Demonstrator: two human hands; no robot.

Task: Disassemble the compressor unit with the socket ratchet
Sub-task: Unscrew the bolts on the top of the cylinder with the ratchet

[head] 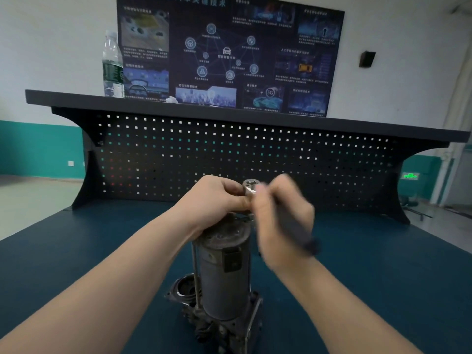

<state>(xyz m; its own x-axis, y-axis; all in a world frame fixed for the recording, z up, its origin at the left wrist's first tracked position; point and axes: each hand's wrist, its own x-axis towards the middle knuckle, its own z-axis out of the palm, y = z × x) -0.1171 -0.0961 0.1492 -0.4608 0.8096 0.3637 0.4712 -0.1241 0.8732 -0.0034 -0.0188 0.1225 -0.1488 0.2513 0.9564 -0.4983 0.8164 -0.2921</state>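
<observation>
- Standing upright on the blue bench top [76, 251], the compressor unit [224, 272] presents its top end to the tool.
- Left hand [217, 198] closes around the head of the socket ratchet [251, 187], apparently steadying it over a top fastener.
- Right hand [283, 221], motion-blurred, wraps the dark handle, placed for swinging leverage.
- The fastener itself is hidden beneath the hands.
- A water bottle [112, 65] stands on the upper shelf, well apart.
</observation>
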